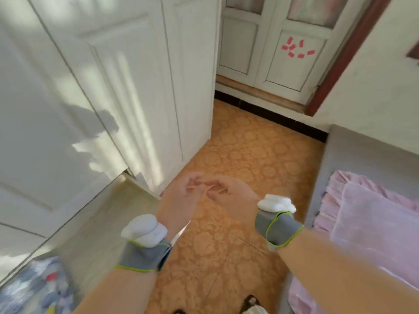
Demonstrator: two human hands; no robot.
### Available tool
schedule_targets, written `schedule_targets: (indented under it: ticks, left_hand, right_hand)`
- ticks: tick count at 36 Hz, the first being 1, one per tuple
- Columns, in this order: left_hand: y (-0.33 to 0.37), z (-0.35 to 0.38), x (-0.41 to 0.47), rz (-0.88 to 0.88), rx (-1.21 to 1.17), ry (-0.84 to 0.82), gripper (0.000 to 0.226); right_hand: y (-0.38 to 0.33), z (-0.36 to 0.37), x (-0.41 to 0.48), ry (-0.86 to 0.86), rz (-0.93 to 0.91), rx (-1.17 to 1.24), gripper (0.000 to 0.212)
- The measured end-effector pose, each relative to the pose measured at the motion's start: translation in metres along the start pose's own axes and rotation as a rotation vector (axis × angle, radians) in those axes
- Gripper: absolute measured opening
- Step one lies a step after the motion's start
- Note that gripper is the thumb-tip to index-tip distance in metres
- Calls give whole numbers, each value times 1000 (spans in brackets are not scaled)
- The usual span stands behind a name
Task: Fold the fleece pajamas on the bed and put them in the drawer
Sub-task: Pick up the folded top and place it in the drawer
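No writing can be read anywhere; the red stickers (297, 49) show none.

A pink pillow (374, 223) is laid on the pink-sheeted bed (362, 155), which is set on an orange patterned floor (238, 155).

Motion blur smears the left hand (181, 197) and right hand (230, 192) where their fingers meet, so any hold is unreadable, while the bed (323, 175) and a blurred patterned cloth (38, 288) run off the edges.
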State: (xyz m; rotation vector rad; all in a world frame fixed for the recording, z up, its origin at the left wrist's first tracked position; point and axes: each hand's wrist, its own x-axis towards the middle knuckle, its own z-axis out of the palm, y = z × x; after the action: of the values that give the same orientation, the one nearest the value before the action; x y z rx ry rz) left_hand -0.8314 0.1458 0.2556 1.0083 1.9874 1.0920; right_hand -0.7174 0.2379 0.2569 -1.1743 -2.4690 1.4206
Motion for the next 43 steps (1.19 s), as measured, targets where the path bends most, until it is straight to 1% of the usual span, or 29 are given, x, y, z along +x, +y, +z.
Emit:
schedule_targets:
  ticks: [2, 3, 4, 5, 6, 8, 9, 14, 15, 18, 20, 21, 23, 25, 27, 28, 33, 34, 37, 40, 41, 43]
  left_hand:
    - [21, 50, 10, 51, 54, -75, 23]
    - [20, 50, 12, 65, 79, -72, 22]
    - [38, 87, 13, 90, 104, -132, 22]
    - [47, 109, 16, 107, 116, -162, 22]
    - [49, 109, 13, 94, 128, -163, 23]
    - [75, 164, 18, 139, 178, -275, 23]
    - [74, 165, 17, 140, 181, -274, 23]
    - [122, 257, 27, 291, 186, -503, 22]
    - [122, 259, 27, 292, 171, -512, 21]
    - [137, 308, 31, 329, 208, -658, 21]
    - [145, 340, 33, 336, 240, -761, 22]
    - [146, 340, 33, 333, 240, -760, 21]
    - [149, 367, 31, 361, 257, -866, 21]
    - [153, 390, 30, 378, 266, -972, 22]
    - [152, 414, 30, 405, 288, -1077, 22]
    - [152, 416, 31, 409, 282, -1075, 22]
    - [154, 474, 27, 435, 352, -1279, 23]
    - [156, 475, 27, 454, 354, -1276, 23]
    - [154, 508, 15, 503, 432, -1364, 24]
    - [154, 538, -5, 537, 523, -1439, 27]
    - [151, 562, -21, 550, 552, -1477, 27]
    - [149, 575, -33, 554, 568, -1500, 27]
  right_hand:
    - [39, -37, -21, 61, 77, 11, 30]
    - [40, -38, -19, 52, 93, 15, 31]
    - [69, -62, -35, 88, 151, 42, 31]
    - [83, -77, -45, 115, 184, 54, 31]
    - [86, -76, -43, 118, 179, 46, 31]
    - [126, -112, -68, 239, 236, 49, 30]
    - [127, -113, -69, 244, 232, 58, 29]
    - [192, -170, -118, 445, 390, 144, 23]
    - [193, -170, -120, 457, 389, 144, 20]
    - [225, -190, -146, 556, 479, 215, 12]
    - [246, -198, -163, 647, 549, 284, 11]
    - [245, -200, -164, 643, 551, 289, 14]
    - [261, -203, -183, 693, 640, 315, 24]
    - [277, -201, -200, 755, 728, 334, 28]
    - [290, -195, -216, 822, 816, 375, 28]
    - [290, -193, -218, 820, 828, 380, 28]
    - [319, -170, -245, 932, 1024, 498, 29]
    - [320, -169, -245, 927, 1035, 505, 30]
    - [337, -155, -260, 976, 1122, 565, 30]
    - [355, -141, -283, 1059, 1195, 614, 26]
    - [367, -135, -300, 1091, 1229, 648, 24]
    - [376, -132, -312, 1112, 1256, 670, 23]
